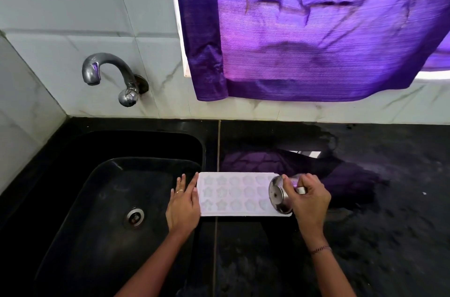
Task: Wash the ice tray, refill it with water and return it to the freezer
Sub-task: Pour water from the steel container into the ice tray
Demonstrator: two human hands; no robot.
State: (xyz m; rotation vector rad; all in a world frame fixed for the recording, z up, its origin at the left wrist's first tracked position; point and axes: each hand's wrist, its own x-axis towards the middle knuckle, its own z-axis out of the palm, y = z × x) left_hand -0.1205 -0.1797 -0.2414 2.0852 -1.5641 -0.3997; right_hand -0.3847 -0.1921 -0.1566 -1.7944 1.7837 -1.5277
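Item one: the right hand (309,199) is gripping a steel cup (278,195), fingers and thumb curling round its body, and is holding it tipped onto its side with the mouth facing left over the right end of the ice tray (236,194). Whether water is leaving the cup cannot be told. A thin thread band (321,249) is sitting on the right wrist. Item two: the left hand (183,201) is lying flat with fingers straight, grasping nothing, its thumb side touching the tray's left short edge; a ring (180,191) is showing on one finger. Item three: the ice tray, white, with rows of star-shaped and round moulds, is lying level and lengthwise on the black counter (365,223), just right of the sink (97,199), its left end near the sink's rim. Whether the moulds are holding water cannot be told. Item four: the sink, black, is showing a metal drain (134,217) in its floor. Item five: a curved metal tap (107,70) is projecting from the pale tiled wall (60,4) above the sink's far side, with no stream showing. Item six: a purple curtain (316,29) is hanging against the wall above the counter, and its reflection is showing on the glossy surface behind the tray.
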